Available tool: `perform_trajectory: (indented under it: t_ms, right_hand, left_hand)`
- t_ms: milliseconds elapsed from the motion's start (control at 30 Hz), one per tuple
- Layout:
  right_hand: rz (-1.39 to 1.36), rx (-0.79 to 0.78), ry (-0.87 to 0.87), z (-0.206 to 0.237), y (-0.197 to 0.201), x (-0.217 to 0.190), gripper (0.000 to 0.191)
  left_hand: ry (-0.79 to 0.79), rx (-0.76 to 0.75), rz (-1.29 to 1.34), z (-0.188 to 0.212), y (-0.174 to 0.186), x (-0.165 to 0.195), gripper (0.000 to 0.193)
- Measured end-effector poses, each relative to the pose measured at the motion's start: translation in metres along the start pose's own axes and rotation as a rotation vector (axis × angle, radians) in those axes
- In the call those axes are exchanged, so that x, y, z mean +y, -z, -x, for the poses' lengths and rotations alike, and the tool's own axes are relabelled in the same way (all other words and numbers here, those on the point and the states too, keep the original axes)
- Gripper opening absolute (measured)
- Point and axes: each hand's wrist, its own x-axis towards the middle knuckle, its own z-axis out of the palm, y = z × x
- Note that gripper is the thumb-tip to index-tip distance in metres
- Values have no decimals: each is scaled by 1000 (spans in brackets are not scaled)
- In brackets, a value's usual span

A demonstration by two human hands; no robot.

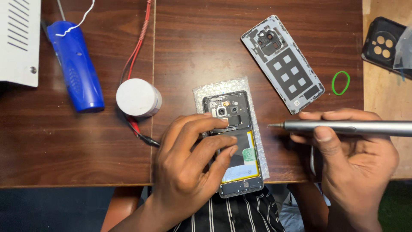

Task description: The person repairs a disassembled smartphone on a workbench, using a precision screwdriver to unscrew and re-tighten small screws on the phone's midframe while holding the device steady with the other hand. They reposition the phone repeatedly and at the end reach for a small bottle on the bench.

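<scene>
The left hand (189, 167) lies spread over the opened phone (234, 144), 3 fingers pressing it flat, likely to steady it on its bubble-wrap pad (253, 129) at the desk (86, 146) edge. Just right of it, the right hand (352, 163) pinches a grey screwdriver (339, 127), tip aimed toward the phone, its back cover (281, 62) beyond

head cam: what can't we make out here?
- Opened black phone: middle hidden under left hand, head view.
- Grey pen-shaped screwdriver: rear end cut off by right edge; right hand covers its underside.
- White vented box: cut by the top-left corner.
</scene>
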Motion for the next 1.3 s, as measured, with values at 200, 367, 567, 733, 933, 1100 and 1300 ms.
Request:
perform_trajectory:
  t_ms: [200, 367, 567, 733, 933, 1100, 1300]
  right_hand:
    - [-208, 112, -85, 17, -20, -9, 19]
    - [-248, 21, -47, 19, -26, -3, 17]
    - [-223, -51, -38, 18, -24, 3, 18]
    - [-247, -30, -56, 23, -25, 4, 18]
    - [-245, -58, -51, 22, -24, 3, 18]
    - [-223, -45, -62, 27, -25, 1, 18]
    - [-108, -29, -26, 34, -30, -3, 17]
  left_hand:
    - [-42, 5, 40, -3, -4, -5, 25]
    - [-34, 4, 55, -1, -3, -6, 26]
    - [-29, 15, 77, -1, -4, -6, 24]
    - [-31, 18, 88, -1, -6, -7, 19]
    - [-46, 17, 87, 0, -5, -7, 14]
    - [-52, 9, 77, 0, -5, -7, 14]
    - [-58, -7, 74, 2, -5, -7, 14]
